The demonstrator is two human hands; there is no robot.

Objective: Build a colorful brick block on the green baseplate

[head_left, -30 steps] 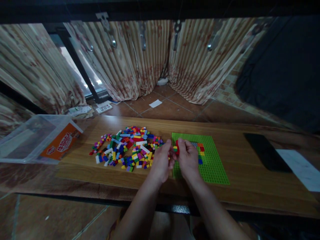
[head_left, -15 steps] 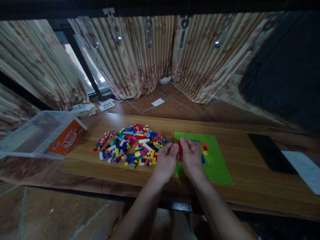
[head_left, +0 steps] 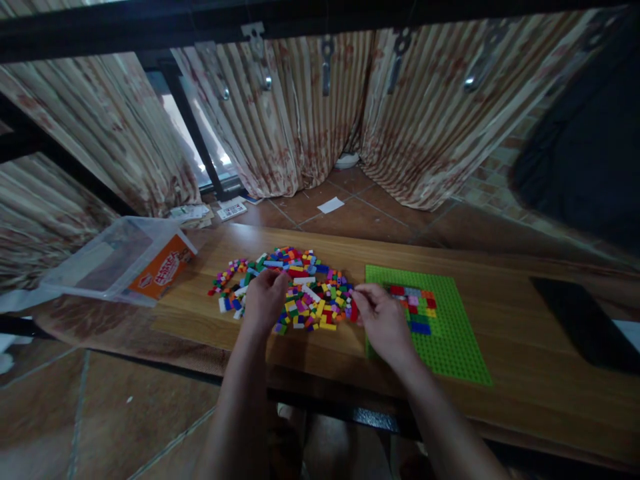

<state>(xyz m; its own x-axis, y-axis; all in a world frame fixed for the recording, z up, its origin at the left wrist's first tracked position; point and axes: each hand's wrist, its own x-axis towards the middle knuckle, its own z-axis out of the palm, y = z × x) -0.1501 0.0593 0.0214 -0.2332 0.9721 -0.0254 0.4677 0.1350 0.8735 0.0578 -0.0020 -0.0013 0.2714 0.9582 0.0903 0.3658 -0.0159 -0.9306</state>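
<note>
My left hand reaches over the left part of a heap of mixed building bricks. Its thumb and fingers are pinched close together; whatever they grip, if anything, is too small to make out. At the left edge of the green baseplate, my right hand pinches a red brick between thumb and fingers. Red, grey, orange, yellow and pink bricks are fixed on the plate beyond that hand, with a blue brick nearest me. Part of this group is covered by the right hand.
A clear plastic box with an orange label stands at the left end of the wooden table. On the right lies a dark flat object beside a white sheet. Striped curtains hang behind the table.
My hands have parted. The left moved left from the right hand to over the brick heap, while the right kept the red brick. The view has shifted left.
</note>
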